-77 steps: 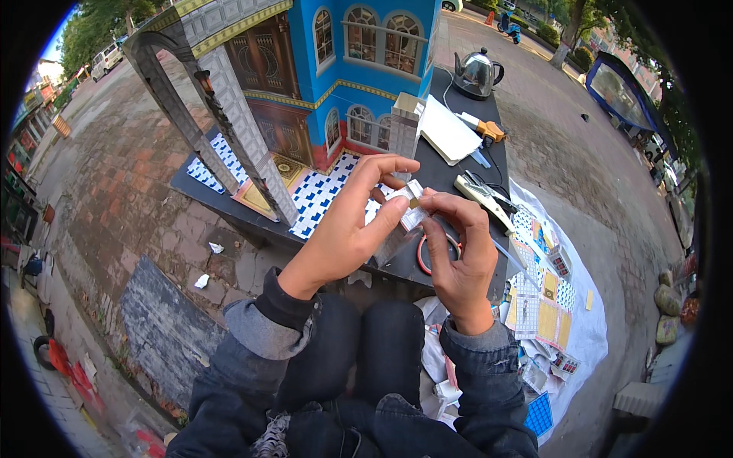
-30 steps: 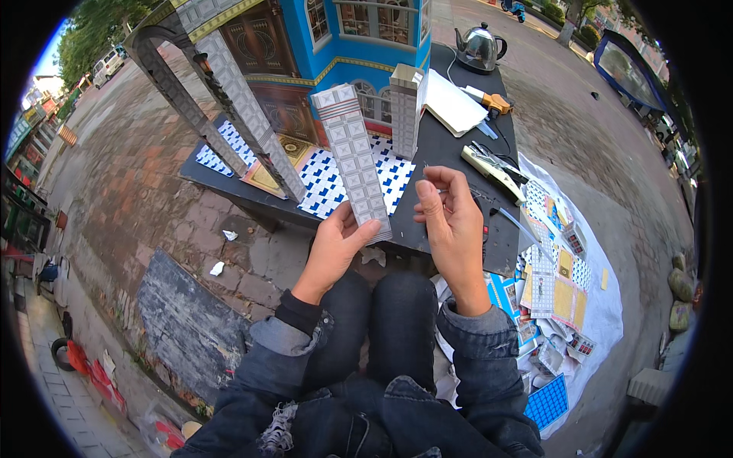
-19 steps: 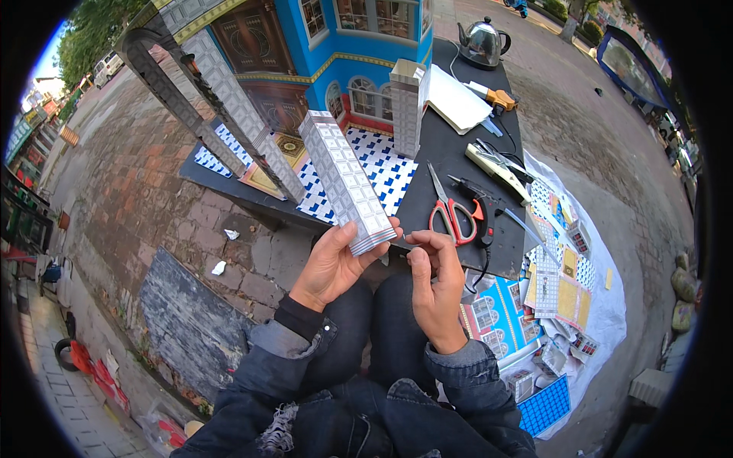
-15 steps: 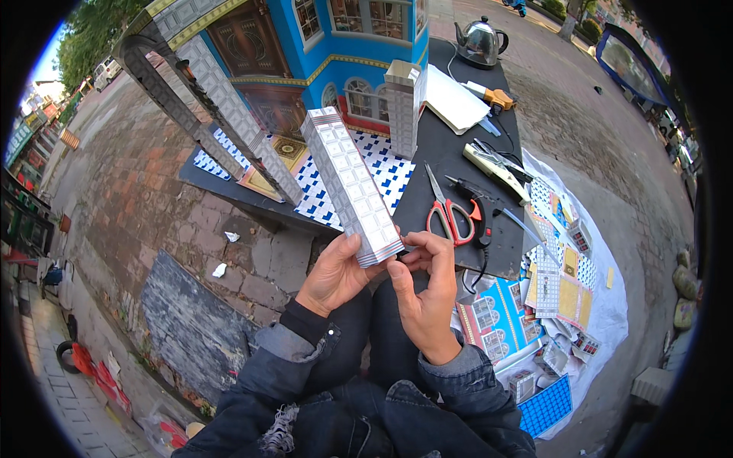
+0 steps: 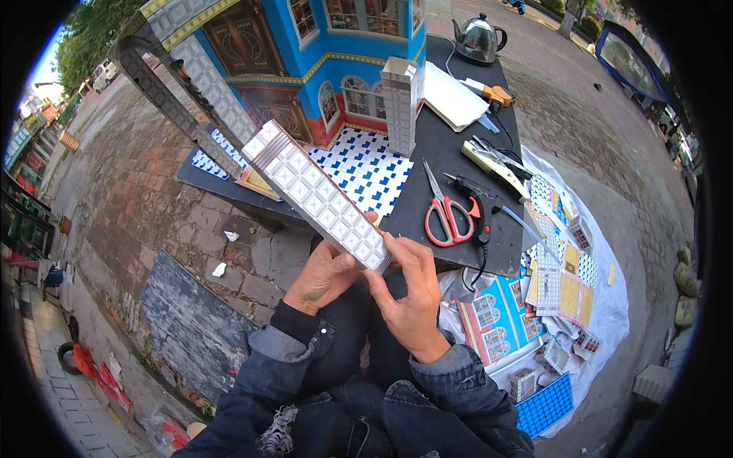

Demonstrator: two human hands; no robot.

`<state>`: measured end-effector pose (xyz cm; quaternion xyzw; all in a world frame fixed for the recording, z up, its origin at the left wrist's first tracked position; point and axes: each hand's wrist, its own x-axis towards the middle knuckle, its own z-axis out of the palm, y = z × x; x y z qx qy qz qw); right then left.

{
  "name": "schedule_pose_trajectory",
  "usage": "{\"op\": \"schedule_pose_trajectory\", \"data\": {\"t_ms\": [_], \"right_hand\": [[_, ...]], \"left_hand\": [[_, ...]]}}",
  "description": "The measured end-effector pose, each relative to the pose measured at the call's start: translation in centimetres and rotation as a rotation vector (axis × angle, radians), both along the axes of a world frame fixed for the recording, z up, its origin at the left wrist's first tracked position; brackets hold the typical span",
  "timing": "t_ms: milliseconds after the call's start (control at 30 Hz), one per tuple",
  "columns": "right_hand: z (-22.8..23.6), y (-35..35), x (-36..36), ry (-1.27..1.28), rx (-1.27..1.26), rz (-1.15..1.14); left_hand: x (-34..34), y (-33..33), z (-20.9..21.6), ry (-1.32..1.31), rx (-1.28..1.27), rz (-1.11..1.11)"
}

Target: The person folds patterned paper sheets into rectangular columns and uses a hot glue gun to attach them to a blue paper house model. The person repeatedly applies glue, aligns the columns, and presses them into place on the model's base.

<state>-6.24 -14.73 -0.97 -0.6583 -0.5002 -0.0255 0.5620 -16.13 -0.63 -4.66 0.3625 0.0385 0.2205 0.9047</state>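
Note:
Between both hands I hold a long box-shaped paper pillar [image 5: 317, 197], printed with pale grey stone panels, above my lap. It slants up to the left, its striped far end in front of the model. My left hand [image 5: 324, 276] grips the near end from the left, thumb on top. My right hand [image 5: 410, 298] pinches the same end from the right with thumb and fingers. Beyond stands a blue paper model house [image 5: 343, 65] with brown doors and arched windows, on a blue-and-white tiled base [image 5: 366, 168]. A similar upright pillar [image 5: 401, 107] stands at its right corner.
On the dark table lie red-handled scissors [image 5: 449, 214], a black glue gun [image 5: 481, 217], a cream-handled tool [image 5: 496, 172], white paper [image 5: 454, 99] and a kettle [image 5: 480, 40]. A white sheet [image 5: 603, 336] at right bears several printed cut-outs. A grey arch [image 5: 179, 91] rises at left.
The pillar's far end has swung left and down, and the pillar has rolled so another panelled side faces up. Both hands shifted slightly left, my right fingers now further up its side.

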Motion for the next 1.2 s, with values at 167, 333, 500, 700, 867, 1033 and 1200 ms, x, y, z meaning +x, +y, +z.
{"op": "schedule_pose_trajectory", "data": {"t_ms": [167, 333, 500, 700, 867, 1033, 1200], "right_hand": [[-1.4, 1.4, 1.2, -0.03, -0.185, -0.04], [-2.4, 2.2, 1.2, -0.23, -0.455, -0.115], [-3.5, 3.8, 0.2, -0.343, -0.405, 0.001], [-3.8, 5.7, -0.6, -0.41, -0.428, 0.096], [-1.7, 3.2, 1.8, -0.161, -0.29, 0.061], [0.1, -1.8, 9.9, -0.101, -0.29, -0.581], [-1.9, -2.3, 13.7, -0.13, -0.507, -0.716]], "left_hand": [[-0.3, 1.2, -0.4, 0.175, 0.169, 0.266], [-1.0, 3.3, -0.2, 0.197, 0.221, 0.495], [-0.8, 4.2, -0.5, 0.246, 0.287, 0.587], [-0.4, 4.9, -0.9, 0.263, 0.358, 0.668], [-0.5, 5.3, -1.0, 0.248, 0.367, 0.743], [0.2, 4.2, -0.6, 0.218, 0.21, 0.68], [1.1, 1.0, 0.7, 0.101, 0.018, 0.562]]}}
